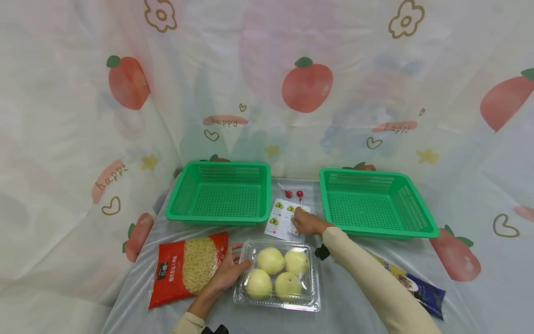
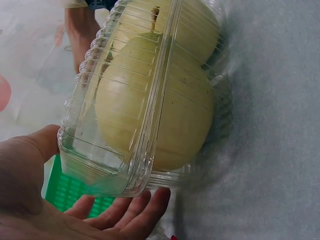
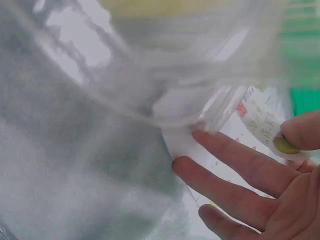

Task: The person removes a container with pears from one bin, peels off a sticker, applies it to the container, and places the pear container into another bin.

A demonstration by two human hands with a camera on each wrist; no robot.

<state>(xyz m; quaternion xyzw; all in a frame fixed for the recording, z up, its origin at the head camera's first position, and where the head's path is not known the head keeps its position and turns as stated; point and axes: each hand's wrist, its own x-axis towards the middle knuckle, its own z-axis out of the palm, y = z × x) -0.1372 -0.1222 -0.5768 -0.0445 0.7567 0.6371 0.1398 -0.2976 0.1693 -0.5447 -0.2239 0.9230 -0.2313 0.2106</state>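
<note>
Red and clear plastic wraps the bag of pasta (image 1: 187,269) lying at the left of the worktop (image 1: 342,297), which is covered in a pale translucent sheet. Just right of the bag, the left hand (image 1: 227,271) rests against the left end of a clear plastic clamshell (image 1: 277,273) holding four pale yellow pears (image 1: 271,260); its fingers (image 2: 132,215) are straight and relaxed, spread under and beside the box edge rather than curled round it (the left wrist view shows the palm open beneath the ribbed corner). Behind the hand stands the left green basket (image 1: 221,192), a mesh tray near the back of the worktop. Between the two baskets lies a white sheet of stickers (image 1: 285,218) printed with small green fruit, and behind it are two red lollipops (image 1: 294,193). The right hand (image 1: 306,222) lies on that sheet, its thumb and forefinger pinching a lifted strip of it, as the right wrist view shows, while the other fingers (image 3: 235,165) stretch out straight. To the right sits the right green basket (image 1: 375,204), and at the near right edge a dark blue packet (image 1: 417,285) lies partly under the sleeve of the right arm.
</note>
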